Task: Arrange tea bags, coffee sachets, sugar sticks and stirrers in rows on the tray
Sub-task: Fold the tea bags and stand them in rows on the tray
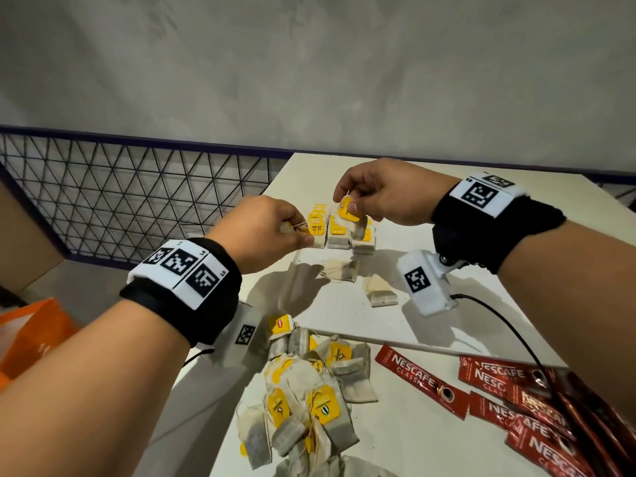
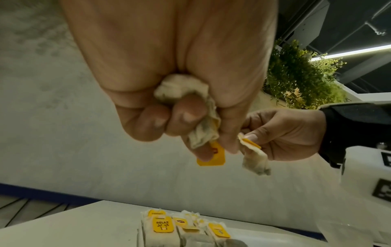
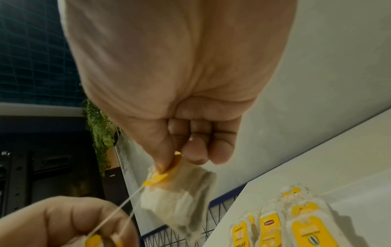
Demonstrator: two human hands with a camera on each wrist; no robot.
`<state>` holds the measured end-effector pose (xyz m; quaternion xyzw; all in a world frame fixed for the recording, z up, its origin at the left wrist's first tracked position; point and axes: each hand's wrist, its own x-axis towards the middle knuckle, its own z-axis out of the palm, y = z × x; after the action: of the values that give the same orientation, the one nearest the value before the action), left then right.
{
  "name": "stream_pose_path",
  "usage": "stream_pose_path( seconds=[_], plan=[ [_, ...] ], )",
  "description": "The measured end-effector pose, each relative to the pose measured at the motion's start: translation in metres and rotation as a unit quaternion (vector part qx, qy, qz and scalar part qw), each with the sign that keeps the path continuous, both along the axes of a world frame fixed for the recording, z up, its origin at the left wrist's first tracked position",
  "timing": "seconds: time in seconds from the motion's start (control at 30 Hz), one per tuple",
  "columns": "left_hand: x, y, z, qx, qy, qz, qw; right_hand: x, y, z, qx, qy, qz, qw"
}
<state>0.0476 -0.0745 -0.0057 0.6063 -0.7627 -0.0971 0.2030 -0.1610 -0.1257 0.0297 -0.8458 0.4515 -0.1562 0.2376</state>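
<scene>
Left hand (image 1: 265, 232) clutched one tea bag (image 2: 201, 117); right hand (image 1: 382, 194) fingers pinched another bag (image 3: 182, 198), above tray rows (image 1: 339, 232).

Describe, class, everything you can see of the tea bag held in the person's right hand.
The tea bag is a small pouch of off-white, crinkled filter paper with darker contents showing through near its lower end. A yellow paper tag lies against its top, pinched between thumb and fingers of the right hand. It hangs in the air, tilted, above the rows of tea bags on the white tray. A thin pale string runs taut from it to the left hand.
</scene>
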Motion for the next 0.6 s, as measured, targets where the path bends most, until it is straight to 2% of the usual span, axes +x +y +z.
stream_pose_path(
  seconds=[0.1,0.33,0.47,0.6],
  plan=[
    [-0.003,-0.001,0.002,-0.007,0.018,0.007,1.000,0.001,0.002,0.002,-0.012,0.024,-0.009,1.000],
    [-0.010,0.002,0.009,0.009,0.180,-0.041,0.983,0.001,0.001,-0.002,-0.011,0.032,-0.019,0.999],
    [-0.008,0.008,0.018,0.000,0.322,-0.060,0.945,-0.005,0.000,-0.007,0.003,0.036,-0.025,0.999],
    [-0.004,0.009,0.017,-0.003,0.431,-0.096,0.897,-0.010,-0.001,-0.008,0.033,-0.019,-0.031,0.999]
  ],
)
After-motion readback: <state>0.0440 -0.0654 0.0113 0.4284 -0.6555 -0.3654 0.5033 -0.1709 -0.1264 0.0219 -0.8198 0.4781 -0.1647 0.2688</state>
